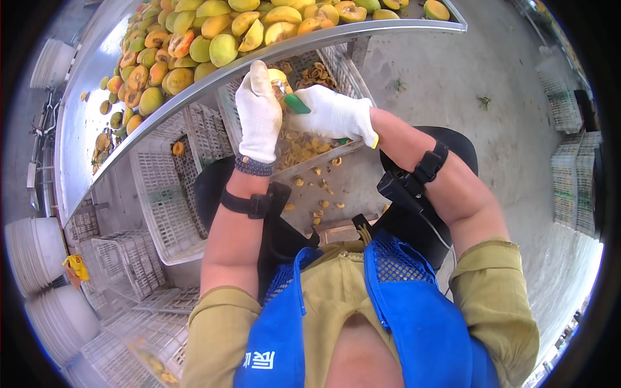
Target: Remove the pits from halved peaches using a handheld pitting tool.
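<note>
My left hand (259, 111), in a white knit glove, holds a piece of yellow stone fruit (277, 75) just below the table's metal rim. In my right hand (332, 112), also gloved, is a small tool with a green handle (297, 104). Its metal end meets the fruit; the exact shape of the tip is blurred. Both hands are above a plastic crate (356, 80) that contains brown fruit pits (316, 76) and yellowish scraps (303, 148). Beyond my hands, halved yellow and green stone fruits (194, 43) lie heaped on the metal table (92, 111).
A white slatted crate (160, 194) with one fruit piece stands left of my legs. Stacked white tubs (36, 252) and more crates (128, 264) line the left side. Fallen scraps (318, 213) dot the floor between my knees. Further crates (575, 182) stand at far right.
</note>
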The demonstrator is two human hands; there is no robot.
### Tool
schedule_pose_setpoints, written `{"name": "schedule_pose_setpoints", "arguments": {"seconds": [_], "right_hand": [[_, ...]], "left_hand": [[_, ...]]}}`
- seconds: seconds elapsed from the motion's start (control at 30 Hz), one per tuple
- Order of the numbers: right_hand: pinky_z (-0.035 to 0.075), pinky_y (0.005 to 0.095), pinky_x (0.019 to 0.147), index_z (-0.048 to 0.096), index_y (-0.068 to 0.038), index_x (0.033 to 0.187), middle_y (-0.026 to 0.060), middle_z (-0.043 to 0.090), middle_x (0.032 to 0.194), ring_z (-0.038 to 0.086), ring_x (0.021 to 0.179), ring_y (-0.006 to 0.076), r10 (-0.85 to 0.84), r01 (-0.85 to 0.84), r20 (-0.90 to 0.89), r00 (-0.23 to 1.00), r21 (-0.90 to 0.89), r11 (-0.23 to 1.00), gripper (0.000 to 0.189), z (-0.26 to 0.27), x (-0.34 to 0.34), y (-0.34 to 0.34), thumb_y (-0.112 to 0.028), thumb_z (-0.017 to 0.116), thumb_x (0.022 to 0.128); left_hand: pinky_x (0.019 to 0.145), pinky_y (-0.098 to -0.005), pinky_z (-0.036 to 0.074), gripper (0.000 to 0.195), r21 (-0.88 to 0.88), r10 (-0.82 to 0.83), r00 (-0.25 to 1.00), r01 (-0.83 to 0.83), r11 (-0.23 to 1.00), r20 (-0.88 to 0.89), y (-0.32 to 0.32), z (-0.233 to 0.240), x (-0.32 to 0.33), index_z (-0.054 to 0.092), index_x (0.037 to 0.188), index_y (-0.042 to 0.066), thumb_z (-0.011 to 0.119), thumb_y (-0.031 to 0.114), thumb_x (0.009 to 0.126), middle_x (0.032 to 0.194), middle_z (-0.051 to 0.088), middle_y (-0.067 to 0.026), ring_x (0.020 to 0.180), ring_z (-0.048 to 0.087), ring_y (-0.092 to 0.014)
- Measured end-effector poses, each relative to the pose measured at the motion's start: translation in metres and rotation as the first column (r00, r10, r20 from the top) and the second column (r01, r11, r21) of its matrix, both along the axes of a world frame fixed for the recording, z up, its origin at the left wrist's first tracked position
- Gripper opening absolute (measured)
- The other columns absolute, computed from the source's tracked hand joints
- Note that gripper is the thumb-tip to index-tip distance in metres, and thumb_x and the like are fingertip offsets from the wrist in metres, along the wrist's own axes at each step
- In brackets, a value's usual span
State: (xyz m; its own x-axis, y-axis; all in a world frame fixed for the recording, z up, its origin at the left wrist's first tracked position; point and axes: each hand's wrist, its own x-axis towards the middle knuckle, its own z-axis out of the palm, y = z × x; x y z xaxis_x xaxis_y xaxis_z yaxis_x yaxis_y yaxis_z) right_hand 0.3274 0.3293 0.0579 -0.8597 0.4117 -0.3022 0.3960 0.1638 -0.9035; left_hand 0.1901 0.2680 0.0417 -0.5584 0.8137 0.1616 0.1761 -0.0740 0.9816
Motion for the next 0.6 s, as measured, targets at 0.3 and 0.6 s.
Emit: {"name": "schedule_pose_setpoints", "arguments": {"seconds": [0.3, 0.6], "right_hand": [[0.029, 0.0235, 0.039, 0.049, -0.013, 0.074, -0.0051, 0.042, 0.054, 0.035, 0.041, 0.0054, -0.139, -0.099, -0.220, 0.966, -0.806, 0.584, 0.022, 0.002, 0.009, -0.014, -0.021, 0.061, 0.090], [0.024, 0.0219, 0.036, 0.050, -0.012, 0.080, -0.0067, 0.039, 0.054, 0.031, 0.038, 0.0052, -0.167, -0.082, -0.239, 0.957, -0.772, 0.631, 0.020, 0.020, 0.013, -0.028, -0.024, 0.060, 0.092]], "left_hand": [[0.058, -0.0241, 0.045, 0.034, 0.112, 0.071, 0.997, -0.074, 0.991, 0.031, 0.010, -0.003, 0.006, 0.062, 0.085, -0.002, 0.052, 0.028, 0.096, 0.072, 0.061, -0.0024, 0.062, 0.053, -0.008], [0.048, -0.0247, 0.046, 0.043, 0.217, 0.289, 0.957, -0.278, 0.936, -0.023, -0.012, 0.038, -0.054, 0.058, 0.076, 0.000, 0.045, 0.034, 0.098, 0.060, 0.054, -0.0042, 0.051, 0.055, -0.014]]}}
